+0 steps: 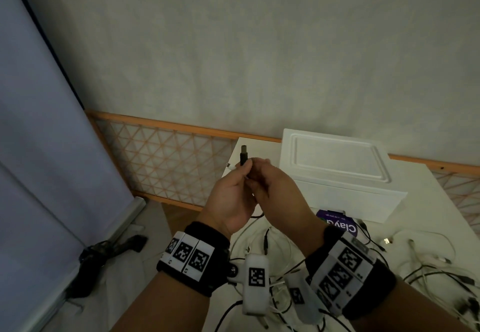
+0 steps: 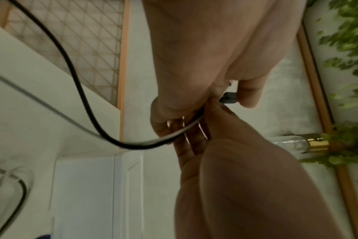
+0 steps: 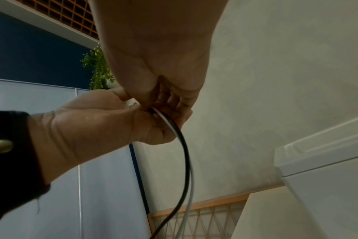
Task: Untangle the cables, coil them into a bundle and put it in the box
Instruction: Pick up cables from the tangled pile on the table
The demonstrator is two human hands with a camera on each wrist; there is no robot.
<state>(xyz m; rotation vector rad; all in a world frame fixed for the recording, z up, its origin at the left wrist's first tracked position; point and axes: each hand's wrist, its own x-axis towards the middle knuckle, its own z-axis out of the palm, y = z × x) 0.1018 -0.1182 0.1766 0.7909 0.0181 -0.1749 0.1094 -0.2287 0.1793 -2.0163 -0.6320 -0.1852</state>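
Observation:
Both hands are raised together above the table's far left corner. My left hand [image 1: 242, 175] pinches two cable ends: a black USB plug [image 1: 244, 155] sticking up and a small white connector [image 1: 231, 167] beside it. My right hand [image 1: 261, 173] curls against it, gripping the same pair just below. The black cable [image 3: 185, 153] and a white cable [image 3: 190, 186] hang down side by side from the fists. In the left wrist view the thumb presses the black plug [image 2: 229, 97]. A tangle of cables [image 1: 428, 261] lies on the table. The white box [image 1: 337, 165] stands behind, lid on.
A purple packet [image 1: 340, 224] lies in front of the box. A wooden lattice rail [image 1: 168, 160] runs behind the white table [image 1: 420, 188]. A black stand [image 1: 111, 251] lies on the floor at left, by a blue screen [image 1: 39, 150].

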